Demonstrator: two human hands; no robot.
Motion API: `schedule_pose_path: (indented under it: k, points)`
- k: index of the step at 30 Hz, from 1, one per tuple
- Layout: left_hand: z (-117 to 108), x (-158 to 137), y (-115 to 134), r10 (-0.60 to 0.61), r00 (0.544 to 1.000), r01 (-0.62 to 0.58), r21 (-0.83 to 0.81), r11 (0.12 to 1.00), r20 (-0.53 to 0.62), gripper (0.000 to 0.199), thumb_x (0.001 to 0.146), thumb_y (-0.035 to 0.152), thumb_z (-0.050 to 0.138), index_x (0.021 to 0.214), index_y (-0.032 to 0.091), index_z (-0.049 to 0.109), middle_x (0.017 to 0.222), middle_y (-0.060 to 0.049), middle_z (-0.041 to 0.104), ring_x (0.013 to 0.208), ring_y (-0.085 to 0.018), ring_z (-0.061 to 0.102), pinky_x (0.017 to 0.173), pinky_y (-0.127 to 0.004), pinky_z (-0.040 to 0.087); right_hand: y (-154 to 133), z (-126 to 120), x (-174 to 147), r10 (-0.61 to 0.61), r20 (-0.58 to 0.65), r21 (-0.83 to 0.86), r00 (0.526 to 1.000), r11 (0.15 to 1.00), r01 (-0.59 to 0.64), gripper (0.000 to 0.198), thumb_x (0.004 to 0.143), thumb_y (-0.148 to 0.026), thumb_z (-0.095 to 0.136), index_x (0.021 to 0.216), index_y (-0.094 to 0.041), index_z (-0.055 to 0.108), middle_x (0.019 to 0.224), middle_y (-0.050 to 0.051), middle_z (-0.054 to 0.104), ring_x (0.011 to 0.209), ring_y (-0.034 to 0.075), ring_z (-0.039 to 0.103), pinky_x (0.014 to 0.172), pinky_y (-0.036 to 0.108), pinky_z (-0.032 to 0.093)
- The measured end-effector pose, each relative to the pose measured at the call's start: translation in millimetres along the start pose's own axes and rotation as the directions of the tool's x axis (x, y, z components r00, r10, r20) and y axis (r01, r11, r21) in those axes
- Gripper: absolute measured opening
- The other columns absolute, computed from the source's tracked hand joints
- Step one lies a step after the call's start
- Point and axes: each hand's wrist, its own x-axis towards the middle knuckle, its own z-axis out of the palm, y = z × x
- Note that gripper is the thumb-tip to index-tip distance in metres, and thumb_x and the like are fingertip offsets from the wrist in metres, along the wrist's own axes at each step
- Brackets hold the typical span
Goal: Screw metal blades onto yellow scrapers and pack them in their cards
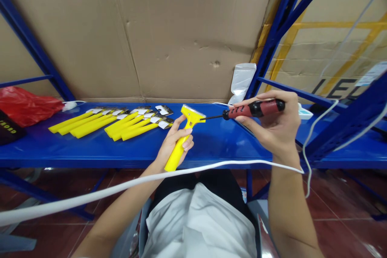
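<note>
1. the left hand (175, 139) is closed around the handle of a yellow scraper (183, 139), holding it upright and a little tilted, head up, above the near edge of the blue table (217, 145).
2. the right hand (272, 123) grips a screwdriver (254, 109) by its red and black handle – the thin shaft lies level and its tip meets the side of the scraper's head.
3. left of the scraper, a row of more yellow scrapers (111, 121) lies flat on the table, heads with white and dark cards pointing away from the person.
4. far left of the scraper sits a red bag (27, 107), at the table's end.
5. behind the scraper a cardboard sheet (169, 36) stands against the back – a white pouch (242, 80) leans beside a blue post, to the right.
6. a white cable (121, 187) runs across in front of the scraper, below both wrists.
</note>
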Motion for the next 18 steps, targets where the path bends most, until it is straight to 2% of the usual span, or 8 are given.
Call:
schedule_pose_path:
  k: [5, 12, 18]
  points:
    - [0, 0, 0, -0.004, 1.000, 0.004, -0.007, 1.000, -0.001, 0.056, 0.083, 0.009, 0.087, 0.131, 0.028, 0.064, 0.087, 0.006, 0.068, 0.046, -0.003, 0.049, 0.049, -0.018, 0.038, -1, 0, 0, 0.001, -0.001, -0.026, 1.000, 1.000, -0.001, 0.061, 0.082, -0.015, 0.101, 0.130, -0.036, 0.070, 0.106, 0.000, 0.082, 0.099, 0.034, 0.089, 0.090, 0.053, 0.077]
    - [-1, 1, 1, -0.007, 1.000, 0.008, -0.020, 1.000, 0.006, 0.056, 0.084, 0.008, 0.086, 0.132, 0.027, 0.064, 0.081, 0.008, 0.064, 0.047, -0.003, 0.049, 0.049, -0.018, 0.039, 7, 0, -2, 0.002, -0.037, 0.025, 0.999, 1.000, -0.001, 0.066, 0.072, -0.013, 0.106, 0.125, -0.031, 0.072, 0.105, -0.002, 0.080, 0.097, 0.032, 0.089, 0.091, 0.050, 0.076]
    - [-1, -1, 2, -0.035, 0.999, 0.037, -0.040, 0.998, 0.038, 0.055, 0.086, 0.009, 0.083, 0.134, 0.029, 0.064, 0.111, -0.001, 0.077, 0.047, -0.001, 0.047, 0.049, -0.018, 0.041, 11, -7, 0, 0.003, -0.065, 0.018, 0.998, 1.000, -0.002, 0.069, 0.069, -0.023, 0.111, 0.125, -0.031, 0.071, 0.102, 0.001, 0.082, 0.092, 0.034, 0.088, 0.088, 0.054, 0.076]
